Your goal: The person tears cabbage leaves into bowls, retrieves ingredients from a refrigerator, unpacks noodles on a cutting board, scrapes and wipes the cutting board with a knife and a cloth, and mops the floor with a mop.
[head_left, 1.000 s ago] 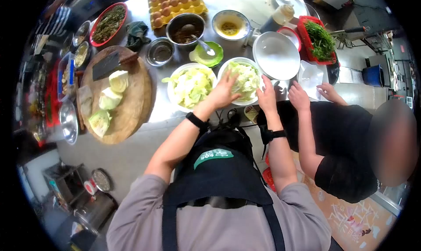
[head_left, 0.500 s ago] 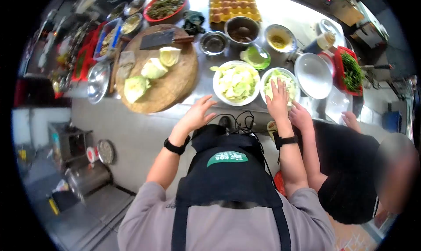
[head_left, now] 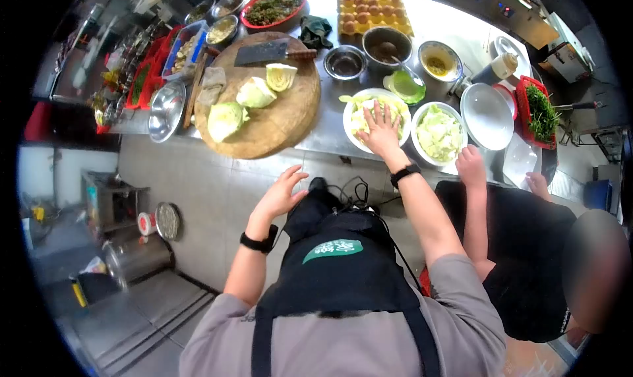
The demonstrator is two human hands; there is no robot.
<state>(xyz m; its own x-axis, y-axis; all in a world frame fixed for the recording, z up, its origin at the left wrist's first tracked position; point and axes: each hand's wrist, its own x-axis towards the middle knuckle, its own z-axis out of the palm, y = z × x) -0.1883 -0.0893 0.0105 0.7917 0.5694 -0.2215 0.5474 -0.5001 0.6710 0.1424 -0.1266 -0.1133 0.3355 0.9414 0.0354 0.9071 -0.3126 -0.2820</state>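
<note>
My right hand rests over the front of a white bowl of cut cabbage, its fingers spread across the leaves. Nothing is gripped in it. My left hand hovers in front of the counter edge, empty, with its fingers apart. To the right stands a second white bowl, also holding cut cabbage. Beyond my left hand, several cabbage pieces lie on a round wooden chopping board, with a cleaver behind them.
A co-worker's hand is beside the second bowl. Behind the bowls are a green container, a steel pot with a ladle and an egg tray. An empty white bowl and a red basket of greens stand right.
My right hand has moved left from the right cabbage bowl to the left one. The co-worker's hand has drawn back from the right bowl. My view has shifted slightly.
</note>
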